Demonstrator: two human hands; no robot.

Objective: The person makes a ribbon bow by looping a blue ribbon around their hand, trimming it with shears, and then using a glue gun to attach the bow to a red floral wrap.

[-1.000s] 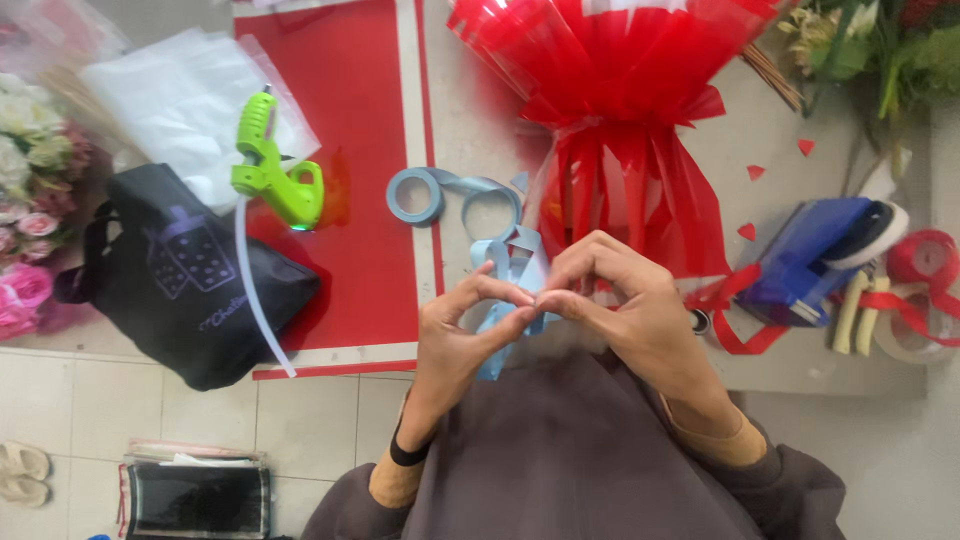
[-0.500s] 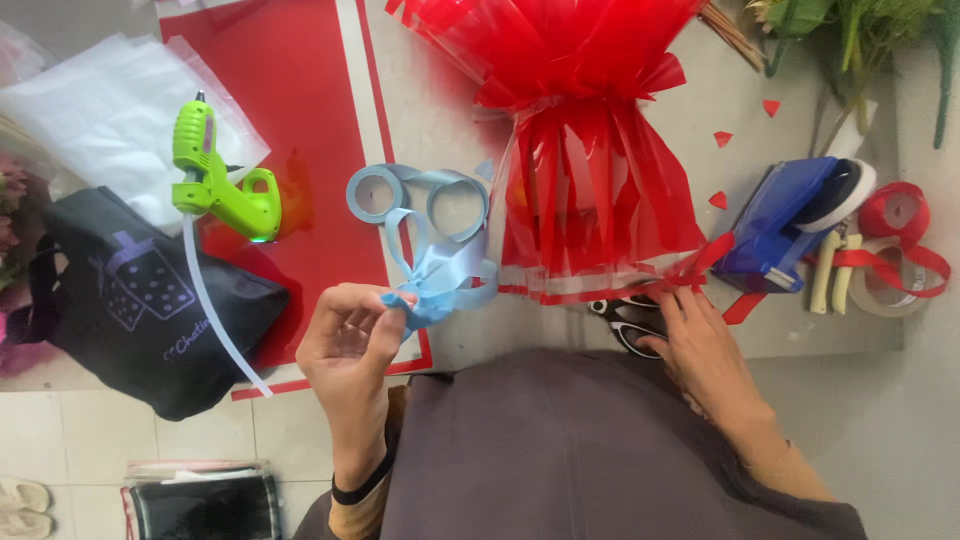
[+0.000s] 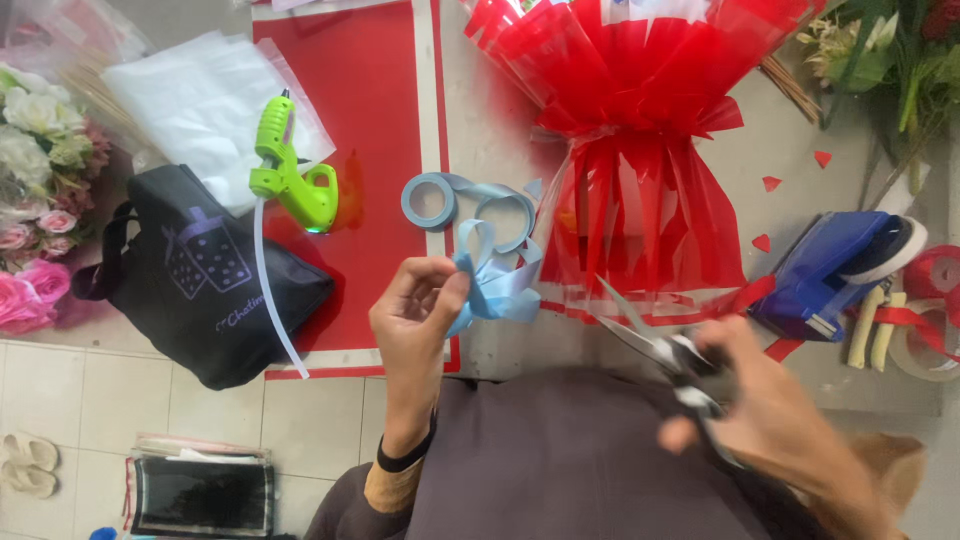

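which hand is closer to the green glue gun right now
Left. The left hand pinches the light blue ribbon bow just right of and below the green glue gun. The right hand, holding open scissors, is far across the table.

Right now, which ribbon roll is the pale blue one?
The ribbon roll lying flat at the red mat's right edge, just above the left hand. The other roll, at the far right, is red.

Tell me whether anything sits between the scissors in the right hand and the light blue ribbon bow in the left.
Nothing visible does. The scissors, open in the right hand, point toward the ribbon bow pinched by the left hand; only bare table lies between. The red bouquet wrap sits behind.
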